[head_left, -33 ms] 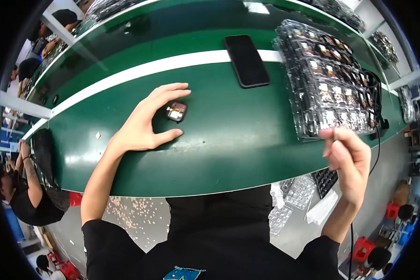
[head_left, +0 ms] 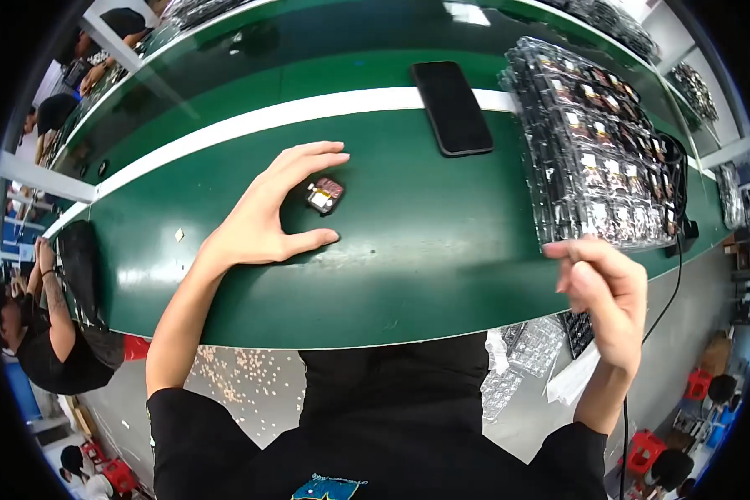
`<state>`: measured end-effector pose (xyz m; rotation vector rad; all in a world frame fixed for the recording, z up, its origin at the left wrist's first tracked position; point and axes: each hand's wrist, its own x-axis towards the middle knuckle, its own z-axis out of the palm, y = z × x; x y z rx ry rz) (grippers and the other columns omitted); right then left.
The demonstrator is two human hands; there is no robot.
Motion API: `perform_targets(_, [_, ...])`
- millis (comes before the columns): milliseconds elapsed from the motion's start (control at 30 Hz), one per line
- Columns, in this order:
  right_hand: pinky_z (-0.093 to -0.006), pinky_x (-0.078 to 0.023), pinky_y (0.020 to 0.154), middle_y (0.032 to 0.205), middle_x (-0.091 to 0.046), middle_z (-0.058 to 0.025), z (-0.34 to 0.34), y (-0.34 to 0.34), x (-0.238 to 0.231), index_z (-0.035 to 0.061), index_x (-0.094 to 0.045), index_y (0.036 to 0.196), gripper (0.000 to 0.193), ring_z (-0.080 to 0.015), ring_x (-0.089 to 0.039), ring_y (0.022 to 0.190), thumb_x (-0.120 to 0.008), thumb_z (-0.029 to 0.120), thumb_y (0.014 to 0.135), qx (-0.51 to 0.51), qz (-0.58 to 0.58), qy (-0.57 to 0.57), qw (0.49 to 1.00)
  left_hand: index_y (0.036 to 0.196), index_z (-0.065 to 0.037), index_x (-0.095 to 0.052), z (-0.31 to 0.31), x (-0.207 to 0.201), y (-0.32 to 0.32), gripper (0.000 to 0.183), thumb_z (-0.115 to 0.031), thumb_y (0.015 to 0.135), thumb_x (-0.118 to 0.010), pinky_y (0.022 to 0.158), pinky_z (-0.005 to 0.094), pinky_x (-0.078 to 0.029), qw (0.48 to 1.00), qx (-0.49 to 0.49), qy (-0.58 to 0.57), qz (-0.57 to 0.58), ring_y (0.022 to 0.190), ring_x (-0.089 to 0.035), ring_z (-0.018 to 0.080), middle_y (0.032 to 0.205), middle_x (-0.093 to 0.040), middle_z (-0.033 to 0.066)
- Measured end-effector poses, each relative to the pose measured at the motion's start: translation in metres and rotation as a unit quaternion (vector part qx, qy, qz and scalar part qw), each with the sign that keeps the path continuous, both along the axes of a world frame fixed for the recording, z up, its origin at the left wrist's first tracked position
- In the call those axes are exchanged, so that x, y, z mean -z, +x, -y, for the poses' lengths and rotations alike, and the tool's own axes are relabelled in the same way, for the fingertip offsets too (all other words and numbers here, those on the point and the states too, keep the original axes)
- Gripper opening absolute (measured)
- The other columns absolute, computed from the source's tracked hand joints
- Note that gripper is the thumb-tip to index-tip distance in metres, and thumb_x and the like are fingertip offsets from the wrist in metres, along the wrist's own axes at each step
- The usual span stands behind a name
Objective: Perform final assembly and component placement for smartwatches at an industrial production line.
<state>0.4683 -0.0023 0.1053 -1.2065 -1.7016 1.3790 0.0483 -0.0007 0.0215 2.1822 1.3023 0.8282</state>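
Observation:
My left hand (head_left: 267, 218) rests on the green tabletop, open, its thumb and fingers spread in a C shape. Between them lies a small square electronic module (head_left: 325, 195), dark-edged, with reddish-brown, white and yellow parts, apart from the fingertips. My right hand (head_left: 604, 287) hovers over the table's front edge, slightly blurred. Its fingers are curled in, with the index finger pointing left near the thumb; whatever they hold, if anything, does not show. Just beyond it stands a stack of clear plastic blister trays (head_left: 592, 150), their pockets filled with similar modules.
A black phone (head_left: 452, 108) lies across the white strip on the green table (head_left: 425, 250). A small pale chip (head_left: 179, 236) sits left of my hand. Black cable (head_left: 675, 175) runs beside the trays. A person (head_left: 50, 333) sits at the left, near a black bag (head_left: 79, 267).
My right hand has moved left and slightly toward me, away from the tray stack. My left hand stays around the module; the whole view has shifted a little.

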Motion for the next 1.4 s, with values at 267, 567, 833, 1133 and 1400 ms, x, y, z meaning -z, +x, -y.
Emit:
perform_targets(267, [-0.0275,-0.044,0.057,0.079,-0.071,-0.0055,-0.046,-0.125,0.075,-0.0017,-0.083,0.119,0.020,-0.0063,-0.060,0.065,-0.079,0.007,0.101,-0.134,-0.006,0.072,0.988,0.141,-0.008,-0.069,0.002,0.022,-0.021,0.062,-0.022,0.085,-0.093,0.112,0.0447,-0.050,0.999,-0.031,-0.005,-0.022,0.127,-0.061,0.0315,0.136,-0.068,0.0111])
perform_targets(567, [-0.0245,-0.043,0.057,0.076,-0.071,-0.0035,-0.076,-0.178,0.107,-0.0038,-0.085,0.107,0.013,-0.0040,-0.058,0.065,-0.080,0.003,0.097,-0.162,-0.058,0.101,0.980,0.132,-0.008,-0.074,0.007,0.024,-0.023,0.055,-0.016,0.081,-0.094,0.095,0.0412,-0.051,0.997,-0.042,0.048,-0.031,0.104,-0.064,0.0264,0.114,-0.071,0.0077])
perform_targets(833, [-0.0235,-0.028,0.052,0.068,-0.063,-0.0005,-0.075,-0.178,0.108,-0.0042,-0.085,0.100,0.012,-0.0027,-0.047,0.057,-0.081,-0.006,0.088,-0.161,0.026,0.199,0.966,0.125,-0.009,-0.079,0.005,0.024,-0.022,0.051,-0.021,0.078,-0.094,0.082,0.0358,-0.040,0.999,-0.032,-0.023,-0.013,0.081,-0.054,0.0206,0.094,-0.069,0.0034])
perform_targets(1133, [-0.0234,-0.027,0.050,0.067,-0.062,-0.0001,-0.076,-0.180,0.115,-0.0045,-0.084,0.099,0.014,-0.0023,-0.046,0.053,-0.082,-0.008,0.086,-0.167,0.045,0.253,0.952,0.123,-0.006,-0.081,0.002,0.025,-0.024,0.056,-0.026,0.073,-0.096,0.079,0.0347,-0.039,0.999,-0.027,-0.020,-0.024,0.080,-0.051,0.0203,0.095,-0.070,0.0035])
perform_targets(1400, [-0.0236,-0.028,0.049,0.070,-0.064,-0.0005,-0.074,-0.175,0.116,-0.0028,-0.085,0.104,0.023,-0.0021,-0.044,0.053,-0.084,-0.010,0.083,-0.140,0.047,0.326,0.934,0.122,-0.002,-0.080,0.005,0.024,-0.021,0.058,-0.024,0.071,-0.098,0.077,0.0324,-0.041,0.997,-0.069,-0.033,0.004,0.081,-0.049,0.0190,0.095,-0.072,0.0041])
